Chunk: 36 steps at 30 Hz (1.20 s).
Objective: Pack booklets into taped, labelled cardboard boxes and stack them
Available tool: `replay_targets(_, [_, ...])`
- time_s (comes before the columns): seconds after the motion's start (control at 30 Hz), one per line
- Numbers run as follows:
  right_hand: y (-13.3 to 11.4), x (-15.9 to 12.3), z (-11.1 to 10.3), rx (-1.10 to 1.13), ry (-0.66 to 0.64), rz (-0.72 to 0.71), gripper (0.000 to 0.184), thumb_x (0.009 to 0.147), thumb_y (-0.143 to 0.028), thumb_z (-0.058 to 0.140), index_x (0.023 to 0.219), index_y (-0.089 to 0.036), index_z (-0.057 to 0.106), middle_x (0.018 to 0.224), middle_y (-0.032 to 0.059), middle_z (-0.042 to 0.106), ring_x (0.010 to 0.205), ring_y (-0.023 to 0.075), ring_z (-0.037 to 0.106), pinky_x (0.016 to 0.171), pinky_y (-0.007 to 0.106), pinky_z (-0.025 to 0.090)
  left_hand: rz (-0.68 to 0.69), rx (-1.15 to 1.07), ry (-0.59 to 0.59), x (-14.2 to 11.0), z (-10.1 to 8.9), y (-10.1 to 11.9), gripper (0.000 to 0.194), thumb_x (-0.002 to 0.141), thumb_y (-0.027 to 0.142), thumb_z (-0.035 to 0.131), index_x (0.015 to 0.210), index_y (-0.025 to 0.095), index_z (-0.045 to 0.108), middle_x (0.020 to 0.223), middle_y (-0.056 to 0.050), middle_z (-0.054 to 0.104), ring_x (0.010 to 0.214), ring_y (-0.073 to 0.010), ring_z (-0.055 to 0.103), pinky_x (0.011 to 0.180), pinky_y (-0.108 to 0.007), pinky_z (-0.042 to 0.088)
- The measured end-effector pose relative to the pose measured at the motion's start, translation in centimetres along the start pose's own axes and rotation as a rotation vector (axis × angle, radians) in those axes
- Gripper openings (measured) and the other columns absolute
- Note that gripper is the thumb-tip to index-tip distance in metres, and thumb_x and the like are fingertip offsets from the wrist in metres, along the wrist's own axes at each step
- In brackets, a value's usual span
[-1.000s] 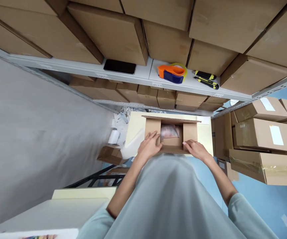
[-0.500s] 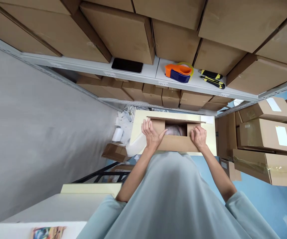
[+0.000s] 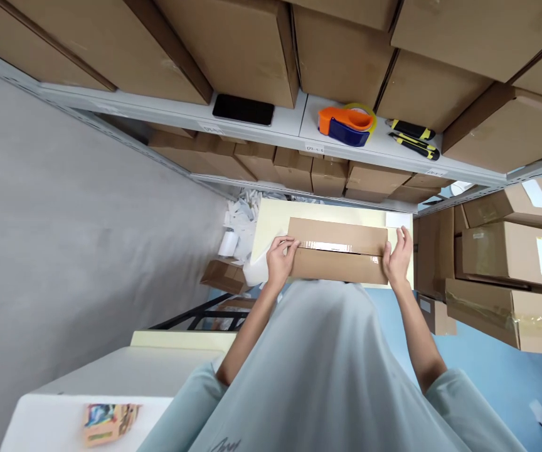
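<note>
Nearest to us hangs our one pale blue-green garment (image 3: 327,376), and at lower left one colourful printed packet (image 3: 110,423) lies on a white surface (image 3: 45,422). Beyond it, our two bare hands flank one closed cardboard box (image 3: 339,267), which lies on one cream tabletop (image 3: 271,216); its two long top flaps meet at one seam, with shiny strips showing along it. Our left hand (image 3: 280,257) has thumb and fingertips drawn close together at the box's left end, though we cannot tell whether they pinch the flap; our right hand (image 3: 397,260) is spread against the right end, fingers pointing away from us. One white paper (image 3: 398,220) lies near the tabletop's far right corner. To the left we see one small open carton (image 3: 224,276), one white roll (image 3: 228,243) and a heap of paper scraps (image 3: 243,213); to the right, at least four stacked cartons (image 3: 506,251). Farther up, one shelf (image 3: 290,119) bears one black phone (image 3: 243,110), one orange-and-blue tape dispenser (image 3: 346,124) and two black-and-yellow cutters (image 3: 413,139), with large cartons (image 3: 341,56) behind them.
</note>
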State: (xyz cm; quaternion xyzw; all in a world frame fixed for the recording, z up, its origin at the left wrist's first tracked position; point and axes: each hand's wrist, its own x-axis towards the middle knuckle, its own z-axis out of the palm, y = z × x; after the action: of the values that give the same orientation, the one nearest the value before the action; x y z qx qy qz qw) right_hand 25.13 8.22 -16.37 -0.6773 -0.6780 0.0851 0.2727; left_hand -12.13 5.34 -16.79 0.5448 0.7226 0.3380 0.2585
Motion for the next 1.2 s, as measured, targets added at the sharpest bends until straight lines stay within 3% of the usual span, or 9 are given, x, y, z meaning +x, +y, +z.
replay_targets(0.17, [1.8, -1.0, -0.6, 0.172, -0.306, 0.075, 0.065, 0.115, -0.056, 0.032, 0.164, -0.017, 0.051, 0.167, 0.0200, 0.053, 0.153, 0.0296, 0.054, 0.127, 0.054, 0.046, -0.026, -0.038, 0.010, 0.2, 0.8, -1.5, 0.047, 0.105, 0.049, 0.063, 0.142, 0.020, 0.070, 0.147, -0.018, 0.064, 0.143, -0.0300, 0.061, 0.124, -0.047, 0.049])
replay_targets(0.27, [3.2, -1.5, -1.6, 0.206, -0.384, 0.055, 0.065, 0.115, -0.059, 0.037, 0.162, -0.018, 0.055, 0.162, 0.0185, 0.060, 0.147, 0.0288, 0.060, 0.126, 0.051, 0.048, -0.010, -0.113, -0.085, 0.7, 1.5, -2.2, 0.072, 0.108, 0.058, 0.052, 0.168, 0.020, 0.045, 0.174, -0.019, 0.044, 0.164, -0.0315, 0.041, 0.136, -0.049, 0.034])
replay_targets(0.4, [4.6, -1.5, -1.3, 0.204, -0.471, 0.102, 0.078, 0.114, -0.065, 0.031, 0.177, -0.018, 0.028, 0.172, 0.0213, 0.047, 0.149, 0.0301, 0.059, 0.123, 0.052, 0.049, -0.036, -0.173, -0.183, 1.2, 2.5, -2.7, 0.088, 0.110, 0.064, 0.041, 0.179, 0.015, 0.014, 0.185, -0.018, 0.020, 0.171, -0.0283, 0.024, 0.140, -0.047, 0.022])
replay_targets(0.5, [5.2, -1.3, 0.3, 0.240, -0.447, 0.169, 0.086, 0.113, -0.069, 0.022, 0.179, -0.014, 0.014, 0.178, 0.0222, 0.038, 0.161, 0.0298, 0.045, 0.128, 0.054, 0.042, -0.025, -0.170, -0.248, 1.6, 2.6, -2.5, 0.086, 0.111, 0.062, 0.042, 0.179, 0.016, 0.017, 0.183, -0.016, 0.026, 0.170, -0.0274, 0.028, 0.140, -0.046, 0.023])
replay_targets(0.63, [6.0, -1.2, 1.6, 0.247, -0.391, 0.222, 0.086, 0.112, -0.069, 0.016, 0.179, -0.015, 0.015, 0.178, 0.0208, 0.038, 0.164, 0.0297, 0.039, 0.131, 0.057, 0.036, -0.013, -0.142, -0.313, 2.1, 2.5, -1.6, 0.084, 0.108, 0.059, 0.051, 0.178, 0.020, 0.024, 0.178, -0.013, 0.040, 0.163, -0.0285, 0.044, 0.134, -0.046, 0.036])
replay_targets(0.83, [6.7, -0.4, 0.3, 0.137, -0.444, 0.162, 0.085, 0.113, -0.067, 0.012, 0.179, -0.015, 0.012, 0.173, 0.0220, 0.045, 0.151, 0.0307, 0.054, 0.121, 0.052, 0.047, 0.004, -0.126, -0.300, 2.1, 3.2, -1.0, 0.079, 0.108, 0.054, 0.051, 0.177, 0.021, 0.030, 0.176, -0.010, 0.044, 0.162, -0.0283, 0.046, 0.132, -0.044, 0.039])
replay_targets(0.97, [5.8, 0.4, -0.9, -0.049, -0.551, 0.155, 0.089, 0.112, -0.067, 0.018, 0.178, -0.008, 0.013, 0.156, 0.0285, 0.062, 0.125, 0.0395, 0.072, 0.097, 0.052, 0.060, -0.020, -0.137, -0.285, 2.1, 3.5, -1.0, 0.078, 0.108, 0.050, 0.052, 0.177, 0.022, 0.030, 0.176, -0.009, 0.044, 0.161, -0.0286, 0.048, 0.132, -0.045, 0.040])
replay_targets(1.07, [4.7, 0.9, -1.4, -0.199, -0.573, 0.160, 0.087, 0.112, -0.062, 0.018, 0.177, -0.005, 0.016, 0.146, 0.0303, 0.069, 0.104, 0.0416, 0.077, 0.084, 0.052, 0.062, -0.054, -0.153, -0.289, 2.4, 3.6, -0.9, 0.077, 0.108, 0.049, 0.052, 0.177, 0.023, 0.029, 0.174, -0.009, 0.047, 0.157, -0.0296, 0.053, 0.128, -0.045, 0.044])
replay_targets(1.2, [3.5, 1.2, -1.6, -0.281, -0.580, 0.177, 0.086, 0.112, -0.060, 0.015, 0.178, -0.005, 0.016, 0.142, 0.0312, 0.071, 0.097, 0.0418, 0.078, 0.082, 0.053, 0.061, -0.038, -0.192, -0.282, 2.7, 3.8, -1.0, 0.078, 0.109, 0.054, 0.050, 0.177, 0.022, 0.028, 0.175, -0.011, 0.045, 0.158, -0.0285, 0.051, 0.129, -0.042, 0.042])
